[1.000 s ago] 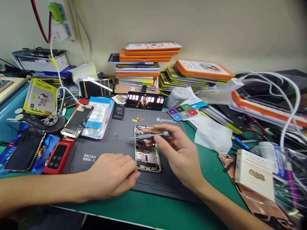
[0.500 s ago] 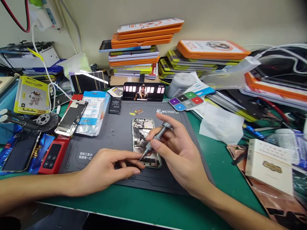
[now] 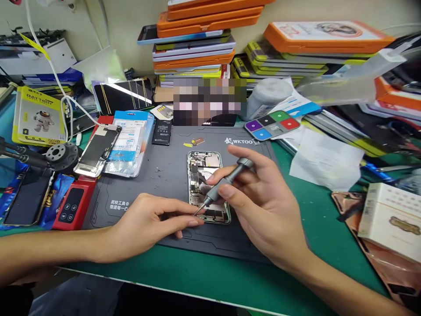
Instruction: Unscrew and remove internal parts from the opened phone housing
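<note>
An opened smartphone (image 3: 213,161) with bare inner parts lies on the grey work mat (image 3: 138,193). Over its lower right side, my right hand (image 3: 266,206) grips a grey precision screwdriver (image 3: 219,189), slanted with the tip pointing down-left. That tip ends at the fingertips of my left hand (image 3: 148,224), beside the phone's lower left corner. My left thumb and index finger are pinched together around the tip; whatever is between them is too small to make out. Part of the phone's right side is hidden behind my right hand.
A loose battery (image 3: 162,132) and small yellow and copper scraps (image 3: 194,142) lie behind the phone. A removed screen (image 3: 98,151) rests at left near a red device (image 3: 75,204). Stacked orange boxes (image 3: 210,22) line the wall. A white box (image 3: 391,219) sits at right.
My left thumb has risen towards the index finger, closing into a pinch at the screwdriver tip. The view has shifted, so the mat and phone appear slightly higher and farther right.
</note>
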Tool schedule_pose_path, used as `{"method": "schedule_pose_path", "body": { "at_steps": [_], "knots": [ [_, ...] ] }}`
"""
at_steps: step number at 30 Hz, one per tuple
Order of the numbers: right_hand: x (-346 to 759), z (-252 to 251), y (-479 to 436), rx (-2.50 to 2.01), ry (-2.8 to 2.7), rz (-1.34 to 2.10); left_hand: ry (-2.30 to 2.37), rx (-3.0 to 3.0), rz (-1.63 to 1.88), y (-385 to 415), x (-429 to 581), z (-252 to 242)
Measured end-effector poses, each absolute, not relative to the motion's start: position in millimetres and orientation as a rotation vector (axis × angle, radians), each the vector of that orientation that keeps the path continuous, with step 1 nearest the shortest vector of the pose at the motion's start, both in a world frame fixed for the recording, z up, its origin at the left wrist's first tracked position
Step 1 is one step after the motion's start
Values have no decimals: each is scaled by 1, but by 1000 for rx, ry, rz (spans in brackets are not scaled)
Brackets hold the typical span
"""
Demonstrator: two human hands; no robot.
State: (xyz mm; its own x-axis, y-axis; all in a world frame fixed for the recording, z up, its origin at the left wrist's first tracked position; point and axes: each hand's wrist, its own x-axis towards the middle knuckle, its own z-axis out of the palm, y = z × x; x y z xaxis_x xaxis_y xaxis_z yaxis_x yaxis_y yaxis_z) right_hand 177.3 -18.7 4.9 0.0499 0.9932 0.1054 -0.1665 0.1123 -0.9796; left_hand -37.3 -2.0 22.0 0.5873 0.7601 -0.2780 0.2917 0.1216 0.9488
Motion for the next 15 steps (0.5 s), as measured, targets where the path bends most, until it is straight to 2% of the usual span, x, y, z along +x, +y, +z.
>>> {"method": "schedule_pose_path", "body": {
  "at_steps": [15],
  "knots": [
    [179,2,-18,-990,-1025,1220,931,1391,486,0,-37,23]
  ]
}}
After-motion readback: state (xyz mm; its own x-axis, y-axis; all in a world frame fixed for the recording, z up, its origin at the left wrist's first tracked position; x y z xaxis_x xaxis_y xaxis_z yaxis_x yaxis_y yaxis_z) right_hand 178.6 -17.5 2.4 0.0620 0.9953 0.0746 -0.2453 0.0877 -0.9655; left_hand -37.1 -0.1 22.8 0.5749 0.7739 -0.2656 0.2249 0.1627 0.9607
